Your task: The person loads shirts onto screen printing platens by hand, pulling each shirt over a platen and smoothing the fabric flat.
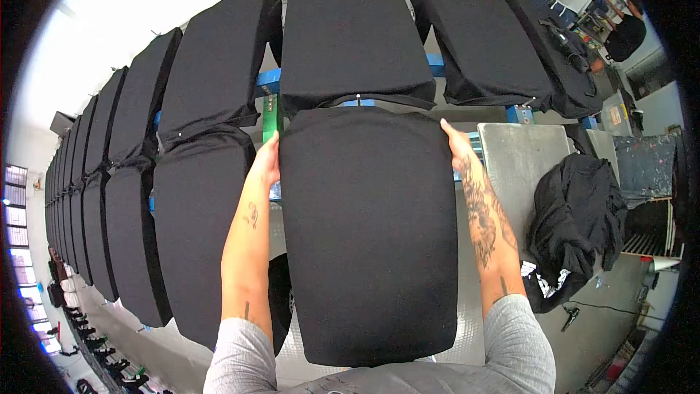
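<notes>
Bright fisheye view, curved toward blackened corners; windows (pixel 16 216) glow at far left, the upper left is nearly white, and black fabric (pixel 370 233) looks evenly dark.

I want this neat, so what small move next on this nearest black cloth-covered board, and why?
Perhaps slide your left hand and right hand toward you along the black cloth-covered board: both sit near its far corners, its top looking smooth.

No legible text, numbers, signs (anywhere)
</notes>
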A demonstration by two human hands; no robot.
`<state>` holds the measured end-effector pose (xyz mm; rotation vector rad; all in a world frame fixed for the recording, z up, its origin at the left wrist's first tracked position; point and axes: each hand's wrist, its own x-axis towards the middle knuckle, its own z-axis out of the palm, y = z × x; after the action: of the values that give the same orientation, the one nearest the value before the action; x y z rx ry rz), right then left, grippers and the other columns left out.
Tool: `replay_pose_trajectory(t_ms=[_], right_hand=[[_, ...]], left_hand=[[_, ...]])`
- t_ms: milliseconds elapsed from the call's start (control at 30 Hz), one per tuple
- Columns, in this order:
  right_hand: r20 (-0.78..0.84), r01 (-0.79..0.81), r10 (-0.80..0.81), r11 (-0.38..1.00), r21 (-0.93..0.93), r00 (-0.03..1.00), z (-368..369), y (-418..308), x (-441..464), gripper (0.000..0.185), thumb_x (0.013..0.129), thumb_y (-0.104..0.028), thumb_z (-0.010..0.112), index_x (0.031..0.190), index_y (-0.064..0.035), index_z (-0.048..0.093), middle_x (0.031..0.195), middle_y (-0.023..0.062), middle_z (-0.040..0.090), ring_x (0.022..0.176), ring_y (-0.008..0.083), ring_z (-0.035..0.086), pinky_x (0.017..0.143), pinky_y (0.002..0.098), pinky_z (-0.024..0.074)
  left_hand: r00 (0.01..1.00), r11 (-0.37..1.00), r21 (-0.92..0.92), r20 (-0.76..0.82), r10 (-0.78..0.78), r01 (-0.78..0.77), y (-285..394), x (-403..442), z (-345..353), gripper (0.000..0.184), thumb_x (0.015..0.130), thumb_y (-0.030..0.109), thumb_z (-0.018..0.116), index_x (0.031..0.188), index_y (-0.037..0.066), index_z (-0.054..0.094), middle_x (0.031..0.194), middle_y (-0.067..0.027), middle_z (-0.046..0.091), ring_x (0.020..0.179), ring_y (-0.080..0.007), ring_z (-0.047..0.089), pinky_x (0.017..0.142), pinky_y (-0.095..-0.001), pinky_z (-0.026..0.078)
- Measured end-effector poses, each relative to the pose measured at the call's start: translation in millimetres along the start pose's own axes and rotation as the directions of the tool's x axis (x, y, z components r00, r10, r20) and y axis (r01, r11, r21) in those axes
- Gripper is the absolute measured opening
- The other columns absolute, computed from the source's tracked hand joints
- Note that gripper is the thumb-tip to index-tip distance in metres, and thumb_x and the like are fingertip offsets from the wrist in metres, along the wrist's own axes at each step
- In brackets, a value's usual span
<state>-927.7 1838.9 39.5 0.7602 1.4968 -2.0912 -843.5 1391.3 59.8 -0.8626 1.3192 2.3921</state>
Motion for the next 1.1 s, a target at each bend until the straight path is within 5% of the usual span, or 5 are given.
replay_pose_trajectory(t_ms=[367, 567, 700, 900, 1100], right_hand=[[-0.125, 0.016, -0.178, 0.632, -0.775, 0.976, -10, -52, 37, 0.028, 0.085, -0.033, 0.071, 0.084, -0.0062, 0.061, 0.068, -0.0022, 0.059, 0.057, 0.0089, 0.056, 0.049, 0.0271, 0.0489], [0.09, 0.064, -0.029, 0.907, -0.416, 0.996, -2, -54, 71, 0.017, 0.084, -0.021, 0.07, 0.085, -0.0047, 0.065, 0.071, 0.0005, 0.06, 0.059, 0.011, 0.056, 0.057, 0.0283, 0.0497], [-0.107, 0.28, -0.656, 0.457, -0.844, 0.747, -9, -44, 71, 0.023, 0.081, -0.021, 0.068, 0.073, 0.0001, 0.064, 0.066, 0.013, 0.063, 0.058, 0.0294, 0.062, 0.06, 0.0401, 0.0516], [0.736, 0.565, -0.525, -0.481, -0.671, 0.427, 73, 18, -92, 0.064, 0.08, -0.05, 0.063, 0.128, -0.0083, 0.053, 0.137, 0.0177, 0.047, 0.131, 0.0362, 0.038, 0.106, 0.054, 0.0281], [0.687, 0.499, -0.438, -0.476, -0.724, 0.58, 99, 29, -57, 0.093, 0.076, -0.076, 0.051, 0.147, -0.0193, 0.032, 0.154, 0.0175, 0.023, 0.143, 0.0384, 0.017, 0.11, 0.0645, 0.0105]], left_hand=[[0.924, 0.974, 0.219, -0.356, 0.141, -0.064, 8, 52, -26, 0.018, 0.084, 0.018, 0.071, 0.09, 0.003, 0.063, 0.091, -0.0091, 0.066, 0.077, -0.0166, 0.059, 0.07, -0.0331, 0.047], [0.924, 0.931, 0.291, -0.243, 0.295, -0.221, 15, 39, -13, 0.016, 0.084, 0.018, 0.071, 0.078, 0.006, 0.062, 0.08, -0.0058, 0.065, 0.066, -0.0146, 0.056, 0.062, -0.0312, 0.045], [0.869, 0.865, 0.41, -0.267, 0.417, -0.289, 4, 53, -30, 0.021, 0.083, 0.019, 0.073, 0.07, 0.008, 0.061, 0.067, -0.002, 0.062, 0.058, -0.0131, 0.054, 0.055, -0.0284, 0.043], [0.49, -0.283, 0.954, 0.295, 0.82, -0.1, -30, -18, 34, 0.06, 0.084, 0.046, 0.065, 0.126, 0.005, 0.054, 0.138, -0.0211, 0.046, 0.127, -0.0353, 0.044, 0.102, -0.05, 0.036], [0.728, -0.517, 0.838, 0.462, 0.506, -0.173, -52, -40, 75, 0.084, 0.082, 0.068, 0.051, 0.148, 0.021, 0.029, 0.155, -0.0168, 0.019, 0.144, -0.0342, 0.014, 0.112, -0.0612, 0.007]])
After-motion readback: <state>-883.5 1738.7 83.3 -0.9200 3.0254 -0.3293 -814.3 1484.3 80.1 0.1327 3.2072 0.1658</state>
